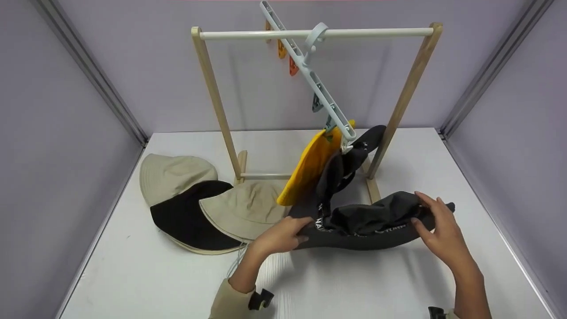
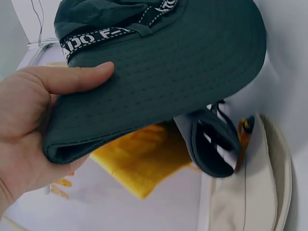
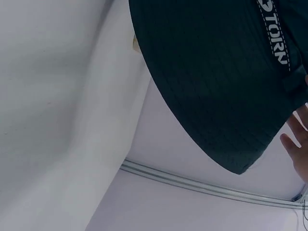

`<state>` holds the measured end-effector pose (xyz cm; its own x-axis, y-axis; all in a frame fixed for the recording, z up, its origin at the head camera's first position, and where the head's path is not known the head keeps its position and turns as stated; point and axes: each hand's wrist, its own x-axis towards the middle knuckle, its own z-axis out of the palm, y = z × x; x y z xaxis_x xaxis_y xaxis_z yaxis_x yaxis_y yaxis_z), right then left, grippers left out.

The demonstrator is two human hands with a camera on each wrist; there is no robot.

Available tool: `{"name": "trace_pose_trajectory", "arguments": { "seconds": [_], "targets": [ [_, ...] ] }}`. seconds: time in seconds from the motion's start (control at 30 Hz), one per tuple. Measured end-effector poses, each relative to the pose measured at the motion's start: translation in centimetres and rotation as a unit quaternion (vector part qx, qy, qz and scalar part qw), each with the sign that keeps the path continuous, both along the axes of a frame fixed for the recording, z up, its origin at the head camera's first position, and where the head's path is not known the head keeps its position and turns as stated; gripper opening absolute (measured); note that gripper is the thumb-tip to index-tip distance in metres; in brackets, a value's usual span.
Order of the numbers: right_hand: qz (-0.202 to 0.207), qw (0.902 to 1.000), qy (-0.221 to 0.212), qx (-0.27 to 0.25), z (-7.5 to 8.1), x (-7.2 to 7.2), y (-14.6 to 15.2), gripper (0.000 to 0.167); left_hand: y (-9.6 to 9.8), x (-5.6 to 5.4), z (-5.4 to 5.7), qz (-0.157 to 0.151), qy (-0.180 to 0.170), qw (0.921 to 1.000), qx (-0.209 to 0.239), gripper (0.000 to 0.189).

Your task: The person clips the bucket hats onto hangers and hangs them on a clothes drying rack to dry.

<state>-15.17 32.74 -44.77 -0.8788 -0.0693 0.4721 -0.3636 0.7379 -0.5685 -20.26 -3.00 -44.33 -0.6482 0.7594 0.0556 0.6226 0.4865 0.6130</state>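
Note:
A dark bucket hat [image 1: 354, 241] with a white-lettered band stretches between my two hands, low in front of the rack. My left hand [image 1: 280, 237] pinches its brim at the left end; in the left wrist view the thumb lies on top of the brim [image 2: 178, 82]. At the other end my right hand [image 1: 443, 232] holds the hat's side, thumb in front and fingers behind. In the right wrist view only part of that hand [image 3: 299, 139] shows at the brim's edge. Just behind hang a yellow hat [image 1: 310, 166] and a dark strapped piece [image 1: 336, 170].
A wooden rack [image 1: 405, 97] with a white rod [image 1: 376, 32] carries a pale clip hanger [image 1: 325, 93], angled toward me, with several coloured clips. On the table's left, beige hats [image 1: 177, 173] and a black-faced hat [image 1: 190, 217] overlap. Walls [image 1: 75, 146] enclose the table [image 1: 124, 274].

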Motion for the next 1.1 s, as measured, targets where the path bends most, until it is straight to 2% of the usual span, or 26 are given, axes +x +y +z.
{"name": "trace_pose_trajectory", "arguments": {
  "seconds": [0.13,0.2,0.37,0.47,0.6,0.7,0.8,0.97,1.1],
  "targets": [
    [0.011,0.9988,-0.047,-0.009,0.1,0.0,-0.7,0.063,-1.3,-0.1,-0.1,0.0,-0.006,1.0,0.007,0.015],
    [0.013,0.9984,-0.055,-0.007,0.1,0.1,-1.0,0.058,-1.8,-0.2,-0.1,-0.001,-0.011,0.9999,0.012,0.016],
    [0.043,0.9986,-0.012,0.028,-0.1,-0.2,-1.3,0.038,-3.2,-0.5,-0.4,-0.002,-0.017,0.9997,0.017,0.013],
    [0.071,0.9967,0.01,0.037,-0.2,-0.4,-1.6,0.033,-3.8,-0.6,-0.5,0.005,-0.016,0.9998,0.011,0.013],
    [0.072,0.9968,0.02,0.029,-0.1,-0.3,-2.2,0.031,-4.3,-0.4,-0.4,0.022,-0.022,0.9995,-0.003,0.02],
    [0.069,0.9969,0.033,0.022,0.0,-0.3,-3.0,0.03,-4.4,-0.1,-0.4,0.043,-0.043,0.9981,-0.003,0.028],
    [0.082,0.9954,0.046,0.015,0.2,-0.3,-3.8,0.03,-4.2,0.2,-0.4,0.062,-0.058,0.9963,0.014,0.039],
    [0.089,0.9943,0.056,0.019,0.5,-0.4,-5.6,0.031,-3.4,0.9,-0.1,0.077,-0.069,0.9929,0.059,0.06],
    [0.071,0.9959,0.049,0.027,0.7,0.0,-7.0,0.03,-2.6,1.5,0.6,0.088,-0.048,0.9887,0.112,0.064]
  ]
}}
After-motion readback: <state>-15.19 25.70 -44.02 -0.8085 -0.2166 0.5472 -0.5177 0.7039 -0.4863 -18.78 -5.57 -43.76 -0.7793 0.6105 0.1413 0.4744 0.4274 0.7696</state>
